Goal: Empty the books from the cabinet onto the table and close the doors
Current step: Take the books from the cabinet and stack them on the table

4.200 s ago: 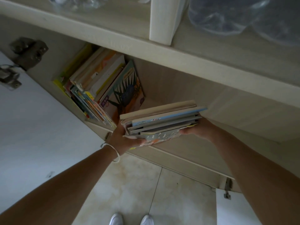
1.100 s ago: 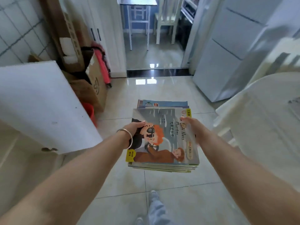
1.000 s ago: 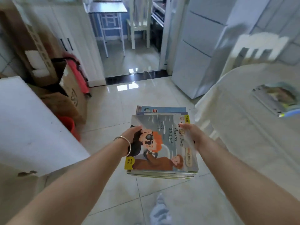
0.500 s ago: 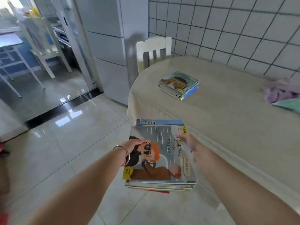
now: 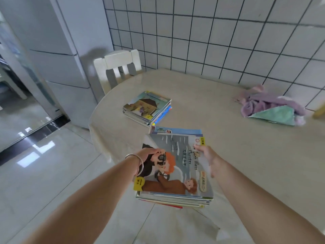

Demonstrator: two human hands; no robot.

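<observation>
Left hand (image 5: 148, 154), right hand (image 5: 204, 153): fingers grasping book stack (image 5: 175, 170) at both sides, over bench (image 5: 246, 147) edge; tiled wall beyond.

A home kitchen is shown: a white tiled wall (image 5: 219, 36), a big fridge (image 5: 58, 50), a shiny tiled floor (image 5: 44, 173), a white chair (image 5: 117, 67) and a round desk (image 5: 228, 138) with cloths (image 5: 270, 108).

Both forearms are bare, with no sleeve reaching them. A thin, plain silver bangle (image 5: 136, 163) circles the wrist just behind the left hand (image 5: 148, 154). Nothing is worn behind the right hand (image 5: 207, 156).
</observation>
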